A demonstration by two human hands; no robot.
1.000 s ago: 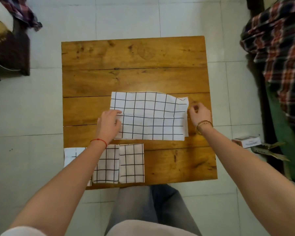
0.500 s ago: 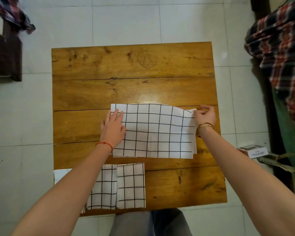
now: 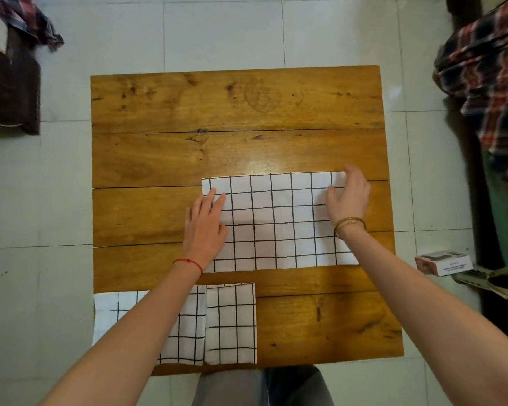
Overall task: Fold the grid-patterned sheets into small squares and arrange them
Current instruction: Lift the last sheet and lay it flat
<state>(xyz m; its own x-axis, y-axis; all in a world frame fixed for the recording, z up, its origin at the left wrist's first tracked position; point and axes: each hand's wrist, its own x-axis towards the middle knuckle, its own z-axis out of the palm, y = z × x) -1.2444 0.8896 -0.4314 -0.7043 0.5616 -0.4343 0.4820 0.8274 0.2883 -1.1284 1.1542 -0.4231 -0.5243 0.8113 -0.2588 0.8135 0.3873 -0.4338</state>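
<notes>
— Pressing down with both palms right now: my left hand (image 3: 205, 227) lies flat on the left edge of the grid-patterned sheet (image 3: 279, 221), fingers straight and close together, and my right hand (image 3: 347, 197) covers the far right corner, fingers extended and a little spread. Neither hand pinches anything.

— Where does the sheet sit?

— Mid-table (image 3: 235, 109), toward the right, as a wide rectangle. It looks already doubled over, though I cannot tell the layers apart from up here. Two folded pieces (image 3: 230, 322) wait side by side at the near left edge, partly under my left forearm, with another white piece (image 3: 107, 310) at the corner beside them.

— What worries you?

— Mostly slip. The wood looks glossy, so if I lift one palm before the crease is set, I expect the layers to skate and the grid lines to come out misaligned. The near edge also looks slightly wavy; folding across that could trap a wrinkle. And my left forearm hangs over the finished pieces, so a careless pullback might drag them off the edge.
</notes>
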